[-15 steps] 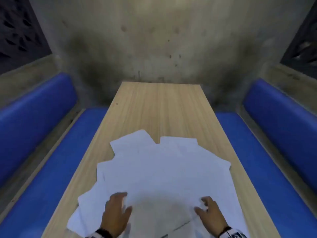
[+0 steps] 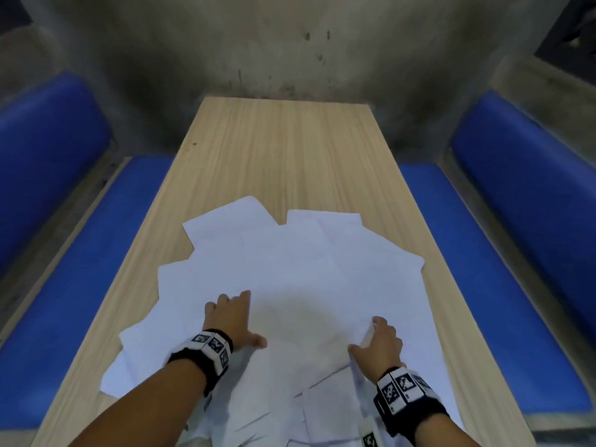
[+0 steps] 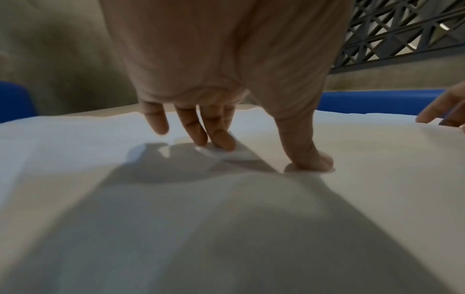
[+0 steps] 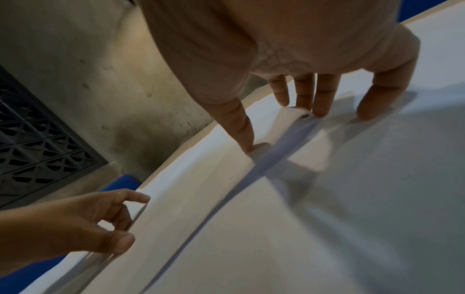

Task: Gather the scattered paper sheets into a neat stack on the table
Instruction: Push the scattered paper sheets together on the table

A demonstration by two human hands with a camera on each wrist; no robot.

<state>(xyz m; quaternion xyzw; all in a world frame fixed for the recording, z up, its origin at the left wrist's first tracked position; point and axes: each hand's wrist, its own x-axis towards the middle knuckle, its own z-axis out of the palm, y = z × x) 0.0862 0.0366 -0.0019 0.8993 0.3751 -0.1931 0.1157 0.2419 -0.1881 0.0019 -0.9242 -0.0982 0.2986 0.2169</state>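
Several white paper sheets (image 2: 290, 269) lie fanned and overlapping on the near half of the wooden table (image 2: 283, 150). My left hand (image 2: 242, 321) is on the left of the pile. In the left wrist view its fingertips (image 3: 221, 143) and thumb press down on the top sheet (image 3: 352, 199), palm arched. My right hand (image 2: 364, 335) is on the right of the pile. In the right wrist view, the right hand (image 4: 276, 129) holds a raised ridge of a sheet (image 4: 327, 218) between thumb and fingertips. Both wrists wear marker bands.
Blue padded benches run along the left (image 2: 96, 253) and right (image 2: 483, 253) of the table. A stained concrete wall (image 2: 290, 43) closes the far end. The far half of the tabletop shows bare wood. Some sheets overhang the near edge.
Both hands have slid further away from me onto the pile, so the forearms now show. A sheet edge has risen under my right hand.
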